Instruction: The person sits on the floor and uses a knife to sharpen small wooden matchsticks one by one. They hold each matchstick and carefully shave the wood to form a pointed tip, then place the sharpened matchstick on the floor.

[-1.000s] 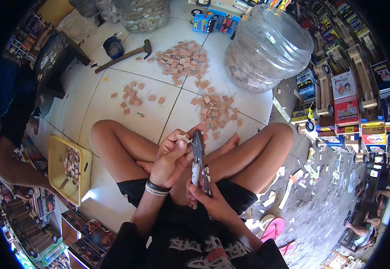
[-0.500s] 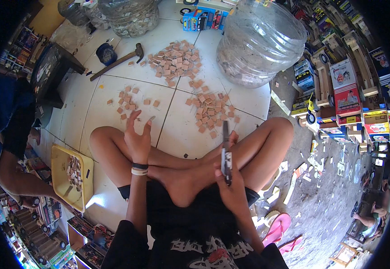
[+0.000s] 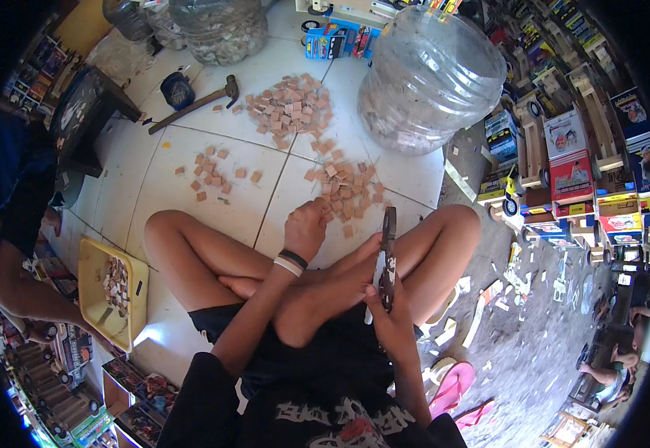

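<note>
My left hand (image 3: 306, 230) reaches to the near edge of a pile of small tan squares (image 3: 351, 183). Its fingers are curled together at the squares; whatever is between the fingertips is too hidden to make out. My right hand (image 3: 391, 317), above my right leg, is shut on pliers (image 3: 387, 257) with dark jaws pointing away from me and white on the handles. Thin wire-like bits stick out among the squares. A bigger heap of squares (image 3: 291, 112) lies farther back, and a smaller group (image 3: 209, 170) lies to the left.
A hammer (image 3: 198, 103) and dark blue cup (image 3: 178, 91) stand at the back left. A large clear plastic container (image 3: 429, 82) sits back right. At left, a yellow basin (image 3: 140, 317) holds scraps beside another person's arm (image 3: 33, 287). Toy trucks (image 3: 570, 164) are stacked at right.
My left hand has swung right from beside the small left group to the right-hand pile, its fingers going from spread to curled. The pliers stay in my right hand, slightly turned.
</note>
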`<action>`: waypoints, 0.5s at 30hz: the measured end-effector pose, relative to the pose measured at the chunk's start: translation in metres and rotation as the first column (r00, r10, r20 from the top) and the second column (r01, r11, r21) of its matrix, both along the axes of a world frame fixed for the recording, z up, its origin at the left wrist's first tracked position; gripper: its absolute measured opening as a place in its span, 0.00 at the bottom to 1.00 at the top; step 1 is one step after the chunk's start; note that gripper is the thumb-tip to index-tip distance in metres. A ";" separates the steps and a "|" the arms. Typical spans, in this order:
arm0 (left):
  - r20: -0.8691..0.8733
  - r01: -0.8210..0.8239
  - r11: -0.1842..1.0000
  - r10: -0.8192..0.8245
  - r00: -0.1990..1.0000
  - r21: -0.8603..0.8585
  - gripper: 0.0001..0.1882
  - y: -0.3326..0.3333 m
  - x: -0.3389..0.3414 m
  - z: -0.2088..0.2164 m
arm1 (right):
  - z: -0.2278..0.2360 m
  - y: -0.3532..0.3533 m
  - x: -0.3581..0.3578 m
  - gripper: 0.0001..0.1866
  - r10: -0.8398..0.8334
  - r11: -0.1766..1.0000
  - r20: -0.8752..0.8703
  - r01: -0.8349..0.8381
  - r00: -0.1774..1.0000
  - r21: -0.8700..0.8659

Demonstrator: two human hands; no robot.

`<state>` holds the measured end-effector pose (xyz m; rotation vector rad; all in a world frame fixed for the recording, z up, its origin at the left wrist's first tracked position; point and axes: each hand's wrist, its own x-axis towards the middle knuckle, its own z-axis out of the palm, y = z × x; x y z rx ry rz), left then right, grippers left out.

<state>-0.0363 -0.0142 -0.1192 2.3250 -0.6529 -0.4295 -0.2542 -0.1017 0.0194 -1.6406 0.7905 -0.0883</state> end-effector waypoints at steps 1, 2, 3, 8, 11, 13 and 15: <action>0.031 0.017 1.000 -0.017 0.999 -0.011 0.16 0.005 0.002 0.001 | -0.003 0.001 -0.001 0.22 0.003 1.000 -0.017 -0.003 1.000 0.028; 0.031 0.027 1.000 -0.027 0.999 -0.008 0.16 0.010 0.004 0.002 | -0.006 0.003 -0.002 0.22 0.013 0.999 -0.007 -0.012 1.000 0.041; 0.023 0.028 1.000 -0.028 0.999 -0.010 0.16 0.013 0.004 0.002 | -0.010 0.004 -0.002 0.21 0.024 0.999 0.008 -0.024 1.000 0.038; 0.262 0.085 0.996 -0.076 0.962 -0.021 0.15 0.007 -0.007 0.000 | -0.018 0.008 0.000 0.21 0.052 0.997 -0.009 -0.052 0.999 0.066; 0.246 0.095 0.995 -0.084 0.966 -0.034 0.13 0.004 -0.001 -0.003 | -0.013 0.006 0.001 0.22 0.075 0.995 -0.032 -0.073 0.997 0.060; 0.173 0.102 0.991 -0.086 0.981 -0.089 0.11 0.009 0.005 0.001 | -0.007 0.004 0.002 0.22 0.081 0.995 -0.056 -0.078 0.995 0.064; -0.002 0.095 0.984 -0.096 0.995 -0.150 0.10 0.017 0.009 0.011 | -0.001 0.002 0.002 0.23 0.075 0.995 -0.076 -0.070 0.994 0.068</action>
